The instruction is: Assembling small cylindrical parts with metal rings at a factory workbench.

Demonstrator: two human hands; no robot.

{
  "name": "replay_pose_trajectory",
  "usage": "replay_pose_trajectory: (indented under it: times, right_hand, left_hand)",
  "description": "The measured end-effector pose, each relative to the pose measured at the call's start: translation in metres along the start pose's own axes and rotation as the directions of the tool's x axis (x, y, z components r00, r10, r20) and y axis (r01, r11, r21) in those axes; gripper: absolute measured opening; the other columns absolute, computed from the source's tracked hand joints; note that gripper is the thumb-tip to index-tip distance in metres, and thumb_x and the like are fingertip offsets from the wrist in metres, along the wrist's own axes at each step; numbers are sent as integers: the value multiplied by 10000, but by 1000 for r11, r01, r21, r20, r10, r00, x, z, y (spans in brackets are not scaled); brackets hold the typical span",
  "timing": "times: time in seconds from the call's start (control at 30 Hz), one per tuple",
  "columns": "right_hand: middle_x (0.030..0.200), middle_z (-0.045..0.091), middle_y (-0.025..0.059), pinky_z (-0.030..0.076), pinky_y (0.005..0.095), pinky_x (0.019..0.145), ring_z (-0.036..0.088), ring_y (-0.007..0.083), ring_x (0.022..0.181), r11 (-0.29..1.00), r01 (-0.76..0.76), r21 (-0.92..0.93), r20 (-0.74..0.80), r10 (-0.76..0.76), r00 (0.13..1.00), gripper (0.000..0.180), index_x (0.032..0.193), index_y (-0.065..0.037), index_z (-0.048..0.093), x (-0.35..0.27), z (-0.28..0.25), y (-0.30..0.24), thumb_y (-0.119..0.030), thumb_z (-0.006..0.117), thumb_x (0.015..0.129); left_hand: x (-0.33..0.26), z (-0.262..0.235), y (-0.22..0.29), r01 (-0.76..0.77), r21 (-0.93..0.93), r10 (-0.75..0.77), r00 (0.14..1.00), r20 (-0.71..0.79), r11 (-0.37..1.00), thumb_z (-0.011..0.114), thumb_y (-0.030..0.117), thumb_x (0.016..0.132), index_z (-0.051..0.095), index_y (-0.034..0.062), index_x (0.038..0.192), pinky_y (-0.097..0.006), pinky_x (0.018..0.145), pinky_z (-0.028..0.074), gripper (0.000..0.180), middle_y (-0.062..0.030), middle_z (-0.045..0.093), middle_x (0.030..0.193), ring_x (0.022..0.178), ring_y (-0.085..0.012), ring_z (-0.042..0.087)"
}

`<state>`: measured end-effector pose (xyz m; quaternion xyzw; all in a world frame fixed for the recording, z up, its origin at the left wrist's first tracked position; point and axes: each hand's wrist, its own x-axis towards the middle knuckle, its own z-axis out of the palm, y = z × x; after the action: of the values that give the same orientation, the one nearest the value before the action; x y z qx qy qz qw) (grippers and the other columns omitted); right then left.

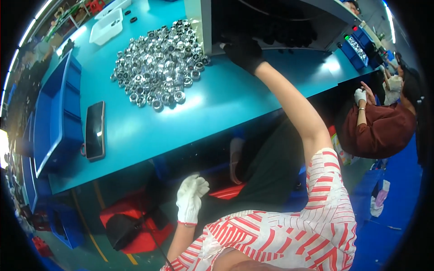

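My right hand (244, 53), in a black glove, reaches across the bench to the open front of a grey box (206, 27) with a dark inside. Its fingers blend into that darkness, so their grip does not show; a small pale spot lies at the fingertips. Closer to my body, my left hand (192, 194) in a white glove is held up in front of the bench edge, fingers curled in. Whatever may be inside them is hidden. A heap of small shiny metal-looking round parts (158, 67) lies on the bench, left of the grey box.
On the turquoise bench (135, 131) lie a phone (95, 131) and a blue bin (58, 113) at left. White trays (106, 28) stand far left. Rightward are a blue bin of parts (357, 52) and a seated co-worker (379, 131). A red stool (140, 226) stands below.
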<state>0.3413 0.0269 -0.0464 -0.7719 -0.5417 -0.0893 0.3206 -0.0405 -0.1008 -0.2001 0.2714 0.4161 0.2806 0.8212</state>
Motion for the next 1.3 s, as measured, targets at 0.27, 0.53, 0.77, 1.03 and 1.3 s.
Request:
replay_pose_trajectory:
  times: [0.27, 0.53, 0.77, 1.03, 1.3]
  right_hand:
    - [1046, 607, 171, 466, 431, 838, 590, 322, 952, 945, 109, -310, -129, -155, 979, 293, 1067, -84, 621, 56, 59, 39, -276, 588, 849]
    - [946, 642, 100, 496, 312, 767, 626, 214, 857, 884, -27, 467, -4, 33, 999, 313, 1044, -51, 603, -51, -13, -8, -212, 706, 797]
    - [903, 615, 80, 493, 286, 631, 633, 237, 756, 788, 234, 570, 195, -407, 892, 288, 932, -82, 612, -210, -24, -91, -62, 755, 683]
    - [1095, 591, 125, 510, 296, 739, 629, 269, 922, 671, 7, 742, 320, -363, 875, 389, 1096, -65, 568, -281, 22, -102, -51, 722, 739]
    - [1123, 580, 130, 506, 290, 823, 616, 224, 986, 620, -251, 743, 501, -267, 823, 428, 1181, -26, 521, -294, 28, -106, -59, 700, 794]
  left_hand:
    - [3, 6, 5, 16, -56, -17, 1000, -2, 998, 622, 152, 877, 491, -22, 1160, -354, 720, 548, 357, -147, 623, 969, 824, -243, 637]
    - [-5, 9, -4, 36, 18, -37, 999, 27, 999, 619, 246, 883, 493, -12, 1211, -334, 705, 548, 436, -111, 633, 948, 822, -229, 646]
    - [-15, 35, 26, 35, -158, 3, 972, 236, 987, 633, 356, 864, 451, -18, 1278, -357, 744, 547, 587, -158, 606, 1076, 892, -265, 645]
    - [-25, 22, 22, -24, -186, 55, 985, 161, 982, 581, -18, 828, 429, -48, 1270, -332, 828, 552, 468, -140, 593, 1095, 896, -223, 657]
    - [-33, 13, 16, -40, -170, 53, 996, 72, 985, 575, -33, 826, 428, -49, 1274, -329, 843, 558, 472, -155, 581, 1121, 988, -237, 634]
